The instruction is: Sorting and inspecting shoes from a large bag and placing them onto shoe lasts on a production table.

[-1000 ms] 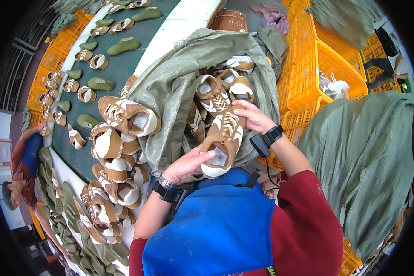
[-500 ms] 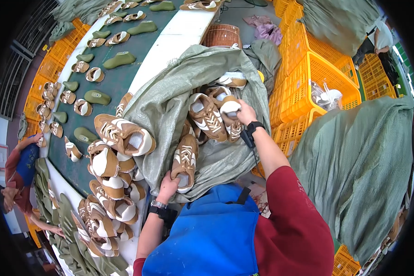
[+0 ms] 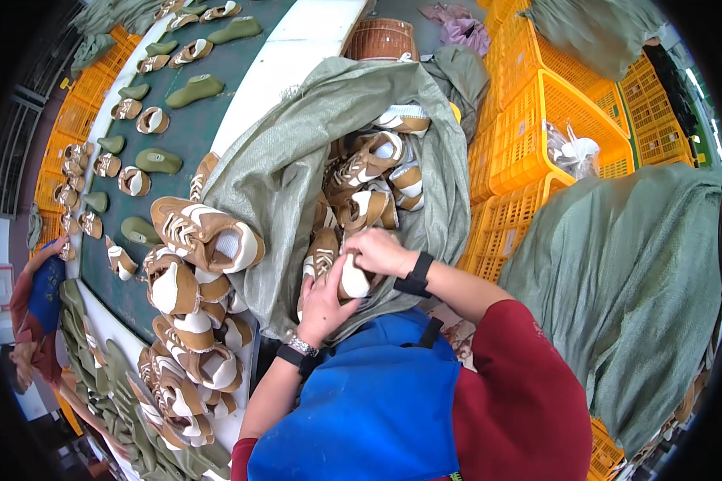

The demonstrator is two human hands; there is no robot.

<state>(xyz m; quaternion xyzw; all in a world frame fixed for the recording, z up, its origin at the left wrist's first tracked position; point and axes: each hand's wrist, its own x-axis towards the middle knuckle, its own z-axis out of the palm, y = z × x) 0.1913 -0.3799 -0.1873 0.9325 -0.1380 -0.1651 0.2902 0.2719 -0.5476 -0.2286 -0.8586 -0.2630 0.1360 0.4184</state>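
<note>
We look down on a long dark green bench [image 3: 192, 120] that curves away to our left, dotted with olive shoe forms and half-made shoes, with stacked yellow crates [image 3: 561, 112] to our right. Between them lies a big coarse woven green sack [image 3: 289, 160], its mouth slumped open over a jumble of tan-and-white sneakers. A heap of the same sneakers [image 3: 192, 280] sits on the bench edge beside the sack. Half a second ago our left hand held a shoe out over that heap while the right dug in the sack; now both have come together at the sack's near lip, so another shoe seems to be coming out. Our left hand [image 3: 322, 301] cups one sneaker [image 3: 353, 280] from below, fingers curled, and our right hand [image 3: 381, 250] closes over its rounded white toe, smooth against the suede-like tan upper.
</note>
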